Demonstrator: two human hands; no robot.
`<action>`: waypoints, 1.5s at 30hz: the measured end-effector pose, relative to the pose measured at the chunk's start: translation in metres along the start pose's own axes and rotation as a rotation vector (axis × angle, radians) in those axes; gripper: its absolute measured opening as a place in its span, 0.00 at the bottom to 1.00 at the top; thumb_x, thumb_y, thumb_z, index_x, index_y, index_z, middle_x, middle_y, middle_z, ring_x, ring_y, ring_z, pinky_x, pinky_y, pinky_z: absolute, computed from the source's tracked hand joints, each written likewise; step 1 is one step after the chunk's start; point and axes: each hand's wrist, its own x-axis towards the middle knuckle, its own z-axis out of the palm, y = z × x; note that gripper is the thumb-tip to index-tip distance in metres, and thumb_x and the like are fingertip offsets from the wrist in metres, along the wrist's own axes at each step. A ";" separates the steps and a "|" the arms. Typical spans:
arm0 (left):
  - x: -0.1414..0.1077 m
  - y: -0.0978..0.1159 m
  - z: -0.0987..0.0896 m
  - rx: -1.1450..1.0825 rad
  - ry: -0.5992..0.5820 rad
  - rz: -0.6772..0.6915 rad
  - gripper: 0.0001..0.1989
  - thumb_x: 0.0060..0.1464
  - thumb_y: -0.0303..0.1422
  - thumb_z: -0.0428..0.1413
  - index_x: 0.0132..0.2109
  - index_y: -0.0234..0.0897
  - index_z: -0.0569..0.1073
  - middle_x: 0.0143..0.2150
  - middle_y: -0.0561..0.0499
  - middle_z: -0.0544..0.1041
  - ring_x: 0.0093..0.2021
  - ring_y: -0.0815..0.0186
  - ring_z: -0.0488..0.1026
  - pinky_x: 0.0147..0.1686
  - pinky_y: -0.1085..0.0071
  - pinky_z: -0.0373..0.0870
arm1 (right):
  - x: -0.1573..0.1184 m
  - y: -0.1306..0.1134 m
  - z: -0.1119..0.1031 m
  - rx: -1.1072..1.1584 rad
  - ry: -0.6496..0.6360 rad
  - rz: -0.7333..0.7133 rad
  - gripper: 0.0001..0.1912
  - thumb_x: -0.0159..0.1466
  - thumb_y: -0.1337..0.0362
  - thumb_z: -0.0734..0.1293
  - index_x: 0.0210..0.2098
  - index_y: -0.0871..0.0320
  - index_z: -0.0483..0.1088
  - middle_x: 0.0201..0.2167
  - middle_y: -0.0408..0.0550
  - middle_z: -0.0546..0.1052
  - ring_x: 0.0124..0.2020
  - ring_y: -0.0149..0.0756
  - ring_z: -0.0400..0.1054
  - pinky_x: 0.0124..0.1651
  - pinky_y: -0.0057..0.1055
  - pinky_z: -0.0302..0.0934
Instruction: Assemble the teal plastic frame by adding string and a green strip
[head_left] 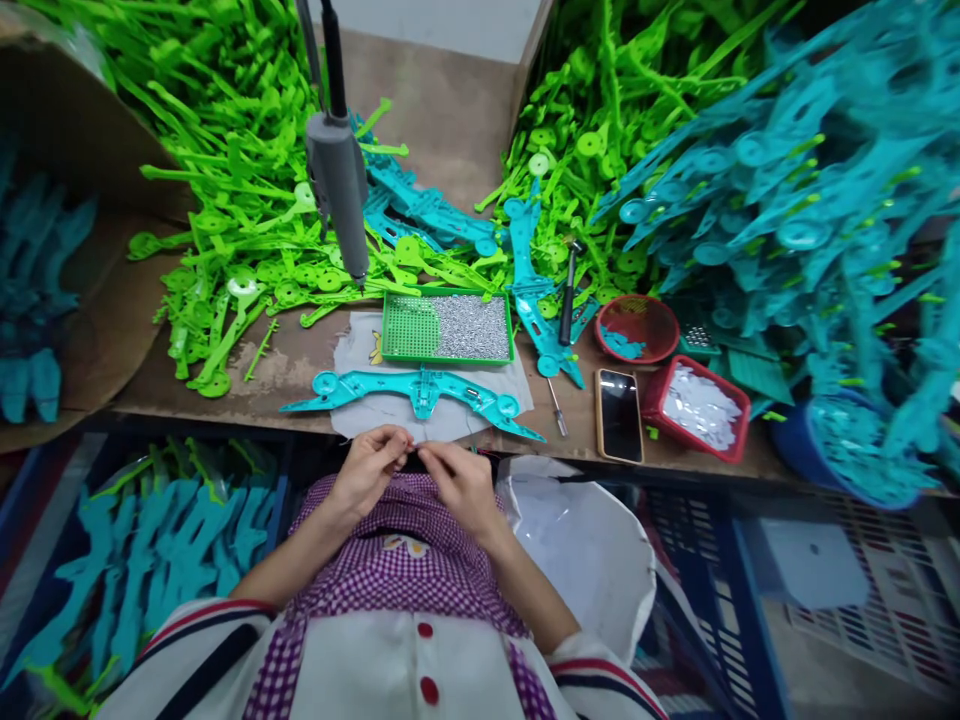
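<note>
Left of the left hand (pixel 369 472), a crate (pixel 283 475) holds turquoise parts (pixel 180 540) with green pieces (pixel 199 465). It and the right hand (pixel 466 485) pinch narrowly, contents unclear, just before a turquoise frame (pixel 390 385) showing no green piece; rightward, the tabletop (pixel 461 110) carries a screwdriver (pixel 560 418), phone (pixel 620 415) and red basket (pixel 744 425).

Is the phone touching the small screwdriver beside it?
Apart. Head view: bare tabletop shows between the phone's left edge and the screwdriver.
</note>
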 end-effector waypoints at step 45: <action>0.047 -0.021 0.007 -0.164 0.055 -0.083 0.24 0.42 0.46 0.68 0.42 0.34 0.79 0.42 0.41 0.83 0.48 0.51 0.79 0.53 0.55 0.72 | 0.054 0.067 -0.020 -0.694 0.170 -0.334 0.07 0.67 0.63 0.64 0.33 0.55 0.71 0.37 0.46 0.77 0.42 0.36 0.70 0.52 0.39 0.47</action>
